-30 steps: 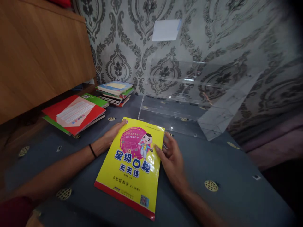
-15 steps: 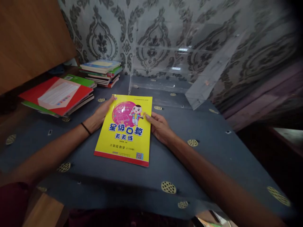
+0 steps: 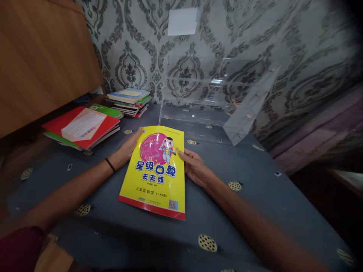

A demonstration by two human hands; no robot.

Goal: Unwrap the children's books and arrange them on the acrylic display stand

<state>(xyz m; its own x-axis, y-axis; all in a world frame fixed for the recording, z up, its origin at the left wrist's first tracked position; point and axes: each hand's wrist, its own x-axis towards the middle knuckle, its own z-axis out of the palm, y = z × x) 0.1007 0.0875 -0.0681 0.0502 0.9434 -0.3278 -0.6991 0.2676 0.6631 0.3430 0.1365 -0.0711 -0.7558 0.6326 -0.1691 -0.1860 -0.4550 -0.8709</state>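
Note:
A yellow workbook (image 3: pixel 154 173) with a red bottom strip, a pink circle and a cartoon child on its cover is held up between both hands, its cover facing me. My left hand (image 3: pixel 129 147), with a dark band at the wrist, grips the book's upper left edge; most of its fingers are behind the book. On the right edge my right hand (image 3: pixel 194 164) pinches the book, thumb on the cover and fingers behind. The cover bows slightly. A clear acrylic rack (image 3: pixel 241 117) stands beyond the book, apart from both hands.
A red-topped stack of books (image 3: pixel 85 126) lies at the left, with another book stack (image 3: pixel 129 96) behind it near the wall. A wooden cabinet (image 3: pixel 48 56) juts in at upper left. The table (image 3: pixel 255 204) has a blue-grey cloth with pineapple prints. A white card (image 3: pixel 183 22) is on the wallpaper.
The view has tilted upward, so things sit lower in the picture and the wall card has appeared. Both hands still hold the workbook, whose lower edge looks slightly nearer to me.

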